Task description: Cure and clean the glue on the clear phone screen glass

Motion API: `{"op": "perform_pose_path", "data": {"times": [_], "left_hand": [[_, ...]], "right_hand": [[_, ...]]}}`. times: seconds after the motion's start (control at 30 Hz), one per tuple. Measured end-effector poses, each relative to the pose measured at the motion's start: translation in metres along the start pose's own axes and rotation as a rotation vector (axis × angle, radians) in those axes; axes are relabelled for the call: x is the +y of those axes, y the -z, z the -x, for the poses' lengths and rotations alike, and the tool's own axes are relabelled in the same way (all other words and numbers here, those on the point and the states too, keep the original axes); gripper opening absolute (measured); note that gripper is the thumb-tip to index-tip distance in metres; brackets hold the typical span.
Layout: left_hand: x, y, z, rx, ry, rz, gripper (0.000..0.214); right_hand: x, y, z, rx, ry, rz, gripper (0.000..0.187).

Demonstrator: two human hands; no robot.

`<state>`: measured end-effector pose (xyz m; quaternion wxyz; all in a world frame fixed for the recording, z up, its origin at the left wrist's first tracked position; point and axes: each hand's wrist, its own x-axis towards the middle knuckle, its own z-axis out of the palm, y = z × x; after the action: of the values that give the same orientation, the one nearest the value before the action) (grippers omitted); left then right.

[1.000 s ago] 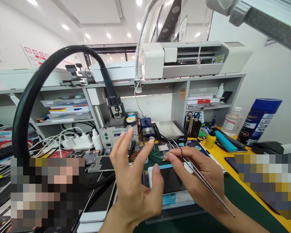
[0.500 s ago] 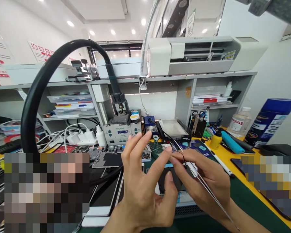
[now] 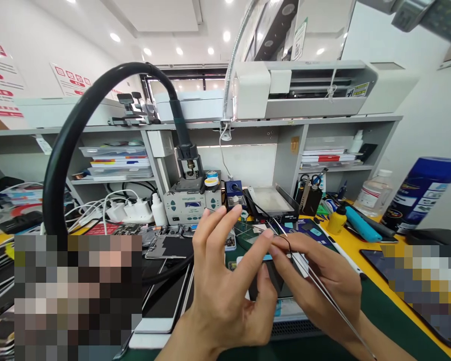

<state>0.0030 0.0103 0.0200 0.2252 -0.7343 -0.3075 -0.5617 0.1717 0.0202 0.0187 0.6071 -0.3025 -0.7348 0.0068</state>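
Note:
My left hand (image 3: 225, 281) is raised over the bench, thumb and forefinger closing toward a pinch, the other fingers spread upward. Its forefinger tip meets my right hand (image 3: 319, 281), which pinches a thin black wire (image 3: 285, 243) and also holds long metal tweezers (image 3: 323, 296) running back along the wrist. Under both hands lies a dark phone (image 3: 266, 286) on a holder on the green mat (image 3: 379, 311).
A rework station (image 3: 188, 203) with a thick black hose (image 3: 67, 150) stands behind. Phones (image 3: 161, 301) and parts lie at left, a hot plate (image 3: 272, 200) in the middle. At right stand a blue can (image 3: 421, 193), a clear bottle (image 3: 372, 193), a yellow bottle (image 3: 337, 220).
Both hands have drawn together; my left forefinger now touches my right fingertips at the wire. The view has shifted slightly leftward, so things sit further right.

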Motion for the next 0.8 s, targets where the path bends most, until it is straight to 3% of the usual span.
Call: {"op": "perform_pose_path", "data": {"times": [0.07,0.13,0.2,0.27,0.4,0.57,0.8], "left_hand": [[-0.004,0.002,-0.002,0.032,0.044,0.007,0.06],[-0.012,0.006,-0.004,0.094,0.14,0.002,0.061],[-0.021,0.008,-0.006,0.145,0.256,0.036,0.058],[-0.028,0.01,-0.007,0.154,0.357,0.123,0.052],[-0.03,0.01,-0.005,0.121,0.459,0.283,0.042],[-0.027,0.007,-0.004,0.198,0.368,0.323,0.057],[-0.03,0.01,-0.004,0.14,0.258,0.273,0.052]], "right_hand": [[0.0,0.003,-0.001,0.026,-0.085,-0.017,0.013],[0.002,0.009,-0.003,0.034,-0.257,-0.095,0.006],[0.006,0.016,-0.008,0.002,-0.436,-0.253,0.008],[0.011,0.023,-0.013,-0.037,-0.521,-0.432,0.012],[0.018,0.033,-0.024,-0.051,-0.49,-0.597,0.009],[0.018,0.036,-0.029,-0.027,-0.509,-0.58,0.008],[0.025,0.041,-0.026,0.019,-0.465,-0.422,0.014]]}}
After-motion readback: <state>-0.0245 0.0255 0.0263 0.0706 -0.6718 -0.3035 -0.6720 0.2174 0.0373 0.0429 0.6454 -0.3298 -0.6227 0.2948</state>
